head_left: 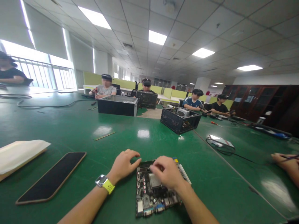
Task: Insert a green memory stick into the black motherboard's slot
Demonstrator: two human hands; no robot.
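Observation:
A motherboard [147, 199] lies flat on the green table in front of me, its port side toward me. In its middle sits a processor [154, 181] with a silvery top, partly covered by my fingers. My right hand [169, 171] is over the board just above the processor, fingers curled and closed together; whatever is between the fingertips is hidden. At the board's far left corner is my left hand [125, 165], thumb and fingers apart with nothing held, and a watch with a yellow-green strap [108, 186] on its wrist.
To the left lie a dark flat pad [52, 177] and a paper packet [21, 154]. Beyond are a thin stick [105, 136] and computer cases [116, 105] [179, 121]. At right are a cabled device [221, 141] and another person's hand [286, 163]. Several people sit around the table.

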